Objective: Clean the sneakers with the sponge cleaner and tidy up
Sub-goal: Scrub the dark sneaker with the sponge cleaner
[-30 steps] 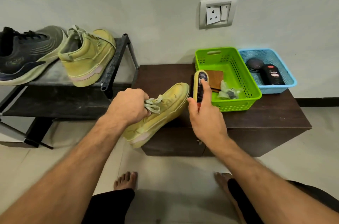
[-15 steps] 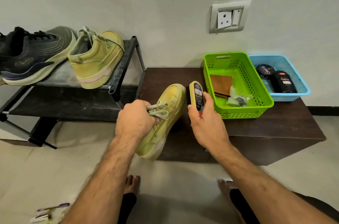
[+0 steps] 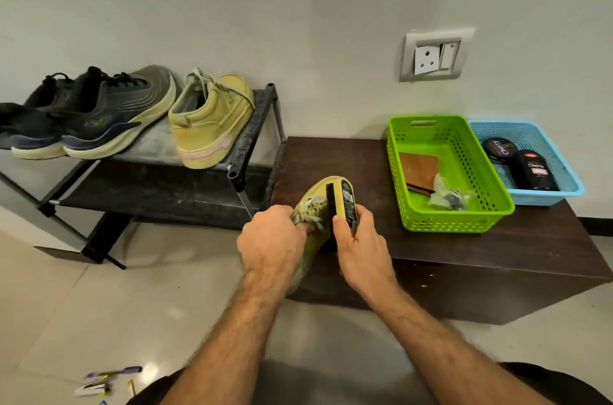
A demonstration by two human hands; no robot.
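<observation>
Since a second ago, both hands have drawn closer together and the sponge cleaner [image 3: 346, 204], which was held off to the right of the yellow sneaker [image 3: 318, 202], now lies against the shoe's upper near the toe. That sneaker has also swung round, so its toe points away from the person, over the near left part of the dark wooden bench [image 3: 497, 248].

At this moment the left hand [image 3: 270, 240] has its fingers curled round the sneaker at the laces, gripping it. Over on the other side, the right hand [image 3: 360, 245] wraps its fingers round the lower end of the sponge cleaner, with its dark sponge edge turned to the shoe.

On the bench's far side sits a green basket [image 3: 497, 210] with a brown card and a small plastic bag inside. Just beside it, to the right, a blue basket [image 3: 575, 189] holds two dark polish containers.

To the left stands a black shoe rack [image 3: 252, 139], whose top shelf carries the second yellow sneaker [image 3: 212, 122] and a pair of dark running shoes [image 3: 96, 116]. Some small items lie on the tiled floor [image 3: 109, 308] at lower left; I cannot tell what they are.
</observation>
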